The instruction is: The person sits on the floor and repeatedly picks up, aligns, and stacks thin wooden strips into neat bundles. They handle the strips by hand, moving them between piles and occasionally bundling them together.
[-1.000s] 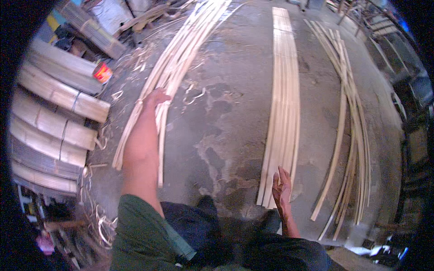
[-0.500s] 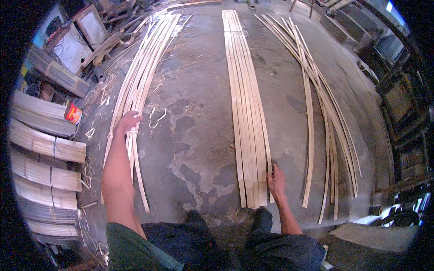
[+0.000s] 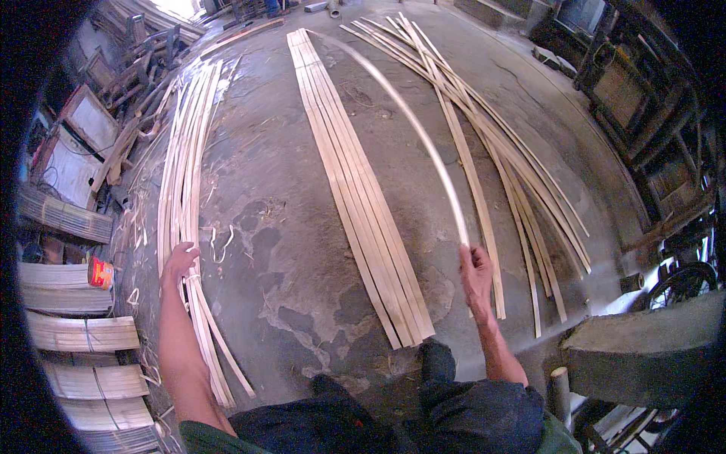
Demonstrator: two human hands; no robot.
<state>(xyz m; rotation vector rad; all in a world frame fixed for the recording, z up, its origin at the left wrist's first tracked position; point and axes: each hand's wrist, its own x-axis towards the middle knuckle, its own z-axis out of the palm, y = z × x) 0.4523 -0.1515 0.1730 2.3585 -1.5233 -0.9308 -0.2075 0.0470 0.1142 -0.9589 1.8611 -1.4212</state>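
My right hand (image 3: 476,281) is closed round the near end of a long, pale, thin slat (image 3: 423,129), wood or bamboo by its look. This slat bows up and away, its far end meeting the top of the middle row. The flat row of slats (image 3: 352,181) lies side by side on the floor between my hands, bound across near its far end. On the left, my left hand (image 3: 179,261) has its fingers curled over a long bundle of slats (image 3: 185,151), just above a tie round it.
Loose slats (image 3: 507,151) lie crossed on the floor at the right. Stacked tied bundles (image 3: 83,333) and a red and yellow tin (image 3: 100,273) line the left side. A concrete block (image 3: 643,356) stands at the lower right, a wheel (image 3: 681,287) behind it.
My right hand has pulled the rightmost slat away from the middle row, up and to the right, bending it. My left hand stays on its bundle. The view has turned to the right.
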